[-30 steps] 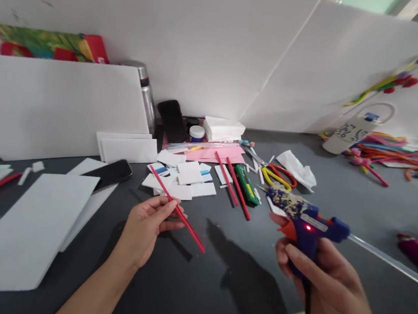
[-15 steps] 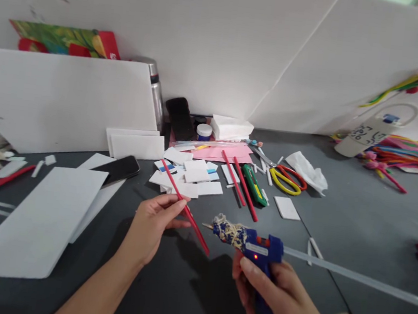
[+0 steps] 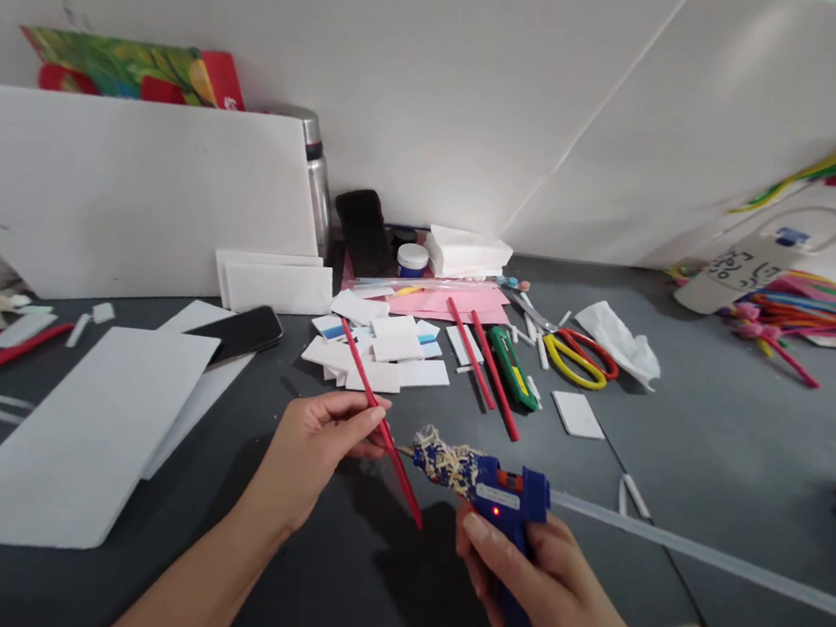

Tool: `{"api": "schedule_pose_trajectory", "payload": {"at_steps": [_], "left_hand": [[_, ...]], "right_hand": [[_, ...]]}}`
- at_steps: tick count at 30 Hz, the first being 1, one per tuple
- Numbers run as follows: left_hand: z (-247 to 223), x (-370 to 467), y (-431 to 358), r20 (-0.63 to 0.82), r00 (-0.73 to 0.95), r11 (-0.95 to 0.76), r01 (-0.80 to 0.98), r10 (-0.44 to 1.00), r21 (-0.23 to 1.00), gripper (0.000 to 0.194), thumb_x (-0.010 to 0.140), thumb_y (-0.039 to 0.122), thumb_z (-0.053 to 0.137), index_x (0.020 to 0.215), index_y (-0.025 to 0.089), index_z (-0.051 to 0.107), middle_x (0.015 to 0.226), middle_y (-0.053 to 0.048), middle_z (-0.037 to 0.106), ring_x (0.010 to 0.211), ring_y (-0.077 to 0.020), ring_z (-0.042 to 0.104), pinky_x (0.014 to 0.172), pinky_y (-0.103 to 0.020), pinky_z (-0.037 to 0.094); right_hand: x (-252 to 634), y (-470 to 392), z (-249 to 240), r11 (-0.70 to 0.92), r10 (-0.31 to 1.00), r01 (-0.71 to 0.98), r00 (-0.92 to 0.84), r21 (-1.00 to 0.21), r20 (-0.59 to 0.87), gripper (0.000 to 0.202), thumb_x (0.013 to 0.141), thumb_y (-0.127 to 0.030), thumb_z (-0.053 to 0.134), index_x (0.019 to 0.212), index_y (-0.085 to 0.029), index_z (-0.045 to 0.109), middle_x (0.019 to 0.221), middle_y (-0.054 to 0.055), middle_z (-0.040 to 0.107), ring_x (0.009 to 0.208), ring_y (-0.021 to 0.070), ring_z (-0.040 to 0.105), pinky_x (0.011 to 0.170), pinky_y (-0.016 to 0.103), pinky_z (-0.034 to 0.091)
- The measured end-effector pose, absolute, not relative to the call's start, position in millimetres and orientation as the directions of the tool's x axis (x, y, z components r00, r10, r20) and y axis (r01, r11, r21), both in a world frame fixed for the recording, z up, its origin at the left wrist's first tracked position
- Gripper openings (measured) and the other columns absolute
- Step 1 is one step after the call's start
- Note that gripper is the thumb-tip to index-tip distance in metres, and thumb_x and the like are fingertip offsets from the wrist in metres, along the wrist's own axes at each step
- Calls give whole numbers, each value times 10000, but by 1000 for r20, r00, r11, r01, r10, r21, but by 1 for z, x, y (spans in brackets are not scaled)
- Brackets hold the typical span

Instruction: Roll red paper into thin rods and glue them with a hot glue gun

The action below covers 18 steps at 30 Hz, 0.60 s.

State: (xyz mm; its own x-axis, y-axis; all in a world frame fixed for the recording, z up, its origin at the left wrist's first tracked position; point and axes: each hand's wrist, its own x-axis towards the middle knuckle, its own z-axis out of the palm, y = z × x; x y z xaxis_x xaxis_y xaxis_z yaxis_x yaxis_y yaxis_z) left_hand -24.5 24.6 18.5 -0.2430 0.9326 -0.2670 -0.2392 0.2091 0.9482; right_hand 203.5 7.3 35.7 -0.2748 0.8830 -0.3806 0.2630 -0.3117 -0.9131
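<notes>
At the centre of the frame, the left hand (image 3: 327, 449) is pinching a thin red stick (image 3: 382, 425) between closed fingers, above the dark grey counter (image 3: 329, 565). At the lower right of centre, the right hand's fingers (image 3: 485, 553) are wrapping around a blue plastic glue gun (image 3: 507, 495), its nozzle pointing left, right beside the stick.

The light is moderate and greyish — bright on the white wall (image 3: 430, 73), dim along the bottom, where the dark desk (image 3: 385, 602) sinks towards black. Soft shadows fall on the desk below the 2 hands, and a faint pale sheen shows high on the wall at the right. The wide lens bends and stretches things near the edges. Small detail is soft, with the far left and right sides smeared; the centre reads clearer.
</notes>
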Motion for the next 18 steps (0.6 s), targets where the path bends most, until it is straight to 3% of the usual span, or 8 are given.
{"api": "schedule_pose_trajectory", "payload": {"at_steps": [9,18], "left_hand": [[19,-25,24,-254,-205,205,-233,945,951,243,735,335,788,904,160,796,785,-56,748,673,-170,688,669,-284,609],[18,-26,24,-258,-198,209,-237,946,949,249,744,332,784,915,150,792,774,-60,749,657,-163,685,666,-274,600]], "right_hand": [[206,6,29,-297,888,316,-257,-901,-382,507,778,-648,669,708,-147,698,653,23,572,498,126,524,439,224,432],[211,7,29,-171,891,507,-286,-845,-352,492,875,-619,565,731,-158,654,699,13,566,584,139,573,575,242,472]]}}
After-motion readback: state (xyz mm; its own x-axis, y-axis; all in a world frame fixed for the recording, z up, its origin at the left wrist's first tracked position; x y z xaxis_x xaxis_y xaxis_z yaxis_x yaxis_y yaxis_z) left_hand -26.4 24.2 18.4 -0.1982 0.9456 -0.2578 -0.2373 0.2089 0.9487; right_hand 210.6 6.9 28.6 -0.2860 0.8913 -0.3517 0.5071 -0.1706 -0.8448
